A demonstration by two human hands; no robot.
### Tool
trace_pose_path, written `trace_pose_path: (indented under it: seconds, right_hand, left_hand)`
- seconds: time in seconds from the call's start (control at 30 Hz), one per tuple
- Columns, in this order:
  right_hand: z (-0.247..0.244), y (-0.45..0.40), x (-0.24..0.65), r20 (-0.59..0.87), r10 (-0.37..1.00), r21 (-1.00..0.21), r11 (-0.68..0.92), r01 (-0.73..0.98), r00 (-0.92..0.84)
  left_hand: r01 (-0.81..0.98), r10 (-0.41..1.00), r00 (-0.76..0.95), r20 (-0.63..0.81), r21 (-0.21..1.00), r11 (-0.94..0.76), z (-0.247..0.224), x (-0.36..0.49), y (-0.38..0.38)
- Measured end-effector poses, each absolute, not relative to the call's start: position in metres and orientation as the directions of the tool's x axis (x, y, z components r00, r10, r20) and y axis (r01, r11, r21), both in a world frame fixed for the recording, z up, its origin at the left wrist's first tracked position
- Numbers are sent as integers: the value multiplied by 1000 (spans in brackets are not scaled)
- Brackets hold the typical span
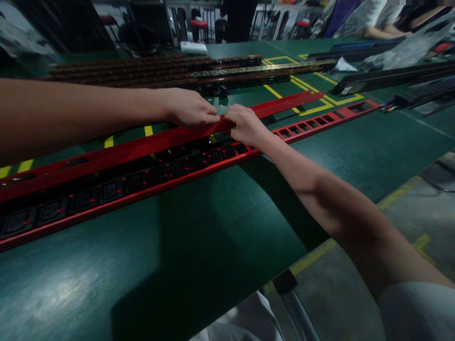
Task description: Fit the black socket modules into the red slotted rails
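One long red strip [135, 148] is gripped by the left hand [194, 109] and, just beside it, by the right hand [246, 124]. The left hand comes from the far side of the strip, palm down, with its fingers bent onto the upper edge; the right hand reaches in from the near right, thumb and fingers closed on the same stretch. Some of the fingertips are hidden.

The strip runs from the left edge up to the far right, along the far side of a red frame [350, 114]. Whether the two touch under the hands, I cannot tell. The frame lies on a green table [213, 227] and reaches farther right than the strip. Black sockets [113, 190] fill its left part, with small red spots between them; the windows toward the right show bare. Something small sits in the dark gap below the hands, too unclear to name.

Yellow lines [313, 112] mark the table beyond. Dark bars [124, 71] lie in rows at the far left, near a white box [194, 48]. Black rails [384, 78] and a clear bag [401, 54] lie far right, close to another person's arm [382, 33]
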State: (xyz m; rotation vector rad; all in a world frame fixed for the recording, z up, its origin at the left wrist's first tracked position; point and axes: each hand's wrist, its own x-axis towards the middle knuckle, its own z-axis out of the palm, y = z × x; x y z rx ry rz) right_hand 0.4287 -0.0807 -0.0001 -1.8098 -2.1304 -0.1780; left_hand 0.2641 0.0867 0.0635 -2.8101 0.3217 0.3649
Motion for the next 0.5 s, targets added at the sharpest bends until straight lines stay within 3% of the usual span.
trace_pose_path:
  seconds: [0.5]
  right_hand:
    - [-12, -72, 441, 445, 865, -67, 293, 954, -234]
  left_hand:
    - [-266, -195, 955, -224, -351, -898, 71, 261, 68]
